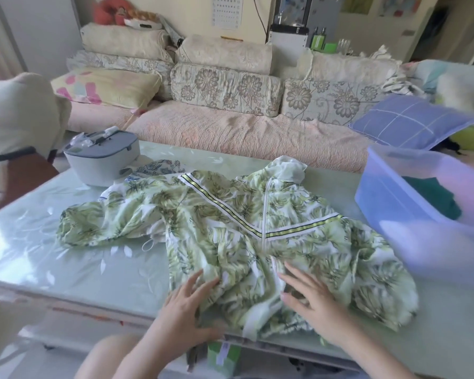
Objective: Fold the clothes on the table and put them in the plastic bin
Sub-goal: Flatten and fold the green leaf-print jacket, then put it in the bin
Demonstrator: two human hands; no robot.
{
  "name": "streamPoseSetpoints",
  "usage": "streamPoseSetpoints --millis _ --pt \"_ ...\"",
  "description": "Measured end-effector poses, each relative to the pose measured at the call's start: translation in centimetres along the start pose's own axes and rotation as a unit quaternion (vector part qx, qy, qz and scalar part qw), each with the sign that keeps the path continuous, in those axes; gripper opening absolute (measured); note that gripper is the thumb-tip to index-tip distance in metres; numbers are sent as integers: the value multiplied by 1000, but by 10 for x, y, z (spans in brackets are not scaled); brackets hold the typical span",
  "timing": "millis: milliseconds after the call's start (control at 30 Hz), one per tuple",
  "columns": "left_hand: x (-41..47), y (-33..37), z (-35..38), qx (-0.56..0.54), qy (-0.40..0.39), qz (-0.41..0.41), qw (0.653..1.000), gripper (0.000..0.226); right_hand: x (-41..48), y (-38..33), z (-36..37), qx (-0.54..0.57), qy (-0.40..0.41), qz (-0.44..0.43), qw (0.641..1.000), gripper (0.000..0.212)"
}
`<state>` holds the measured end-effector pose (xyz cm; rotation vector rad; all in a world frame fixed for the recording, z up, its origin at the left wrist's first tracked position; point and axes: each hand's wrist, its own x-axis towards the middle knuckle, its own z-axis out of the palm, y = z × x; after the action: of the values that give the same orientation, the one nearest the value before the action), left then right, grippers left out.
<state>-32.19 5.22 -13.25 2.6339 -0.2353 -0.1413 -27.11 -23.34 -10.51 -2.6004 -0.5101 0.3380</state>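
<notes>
Palms flat, my left hand (188, 310) and right hand (312, 302) press the leaf-print jacket (230, 228) on the table (80, 263), gripping nothing.

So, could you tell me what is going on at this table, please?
A person is smoothing a leaf-print jacket on the table. The left hand and right hand lie flat on its lower edge, fingers spread, either side of the zip. The jacket is spread front up with its sleeves out, not yet folded. The bin stands at the right with a green garment in it. A blue-patterned garment shows behind the jacket.
</notes>
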Motion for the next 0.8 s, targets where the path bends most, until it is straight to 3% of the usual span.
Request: streamPoseSetpoints --millis 133,267,333,467,600,733,800 --pt "-9 -5 10 18 64 -6 998 92 -29 -3 17 -10 -19 10 1000 76" --pt "-20 -5 -3 -38 164 -33 985 56 -43 -20 33 -80 15 -26 996 86" --pt "-24 -4 -7 -58 180 -58 980 45 -44 -26 47 -117 73 -68 988 84" --pt "-31 -3 -6 -171 229 -76 955 32 -36 -31 72 -137 180 -95 969 74" --pt "-41 -5 -11 -227 276 -73 931 26 -36 -29 67 -126 230 -102 959 32" --pt "-52 -12 -21 -290 311 -95 900 23 -49 -23 29 -94 302 -128 940 27" --pt "-54 -15 -25 -289 310 -100 900 18 -55 -22 3 -66 324 -120 936 24"
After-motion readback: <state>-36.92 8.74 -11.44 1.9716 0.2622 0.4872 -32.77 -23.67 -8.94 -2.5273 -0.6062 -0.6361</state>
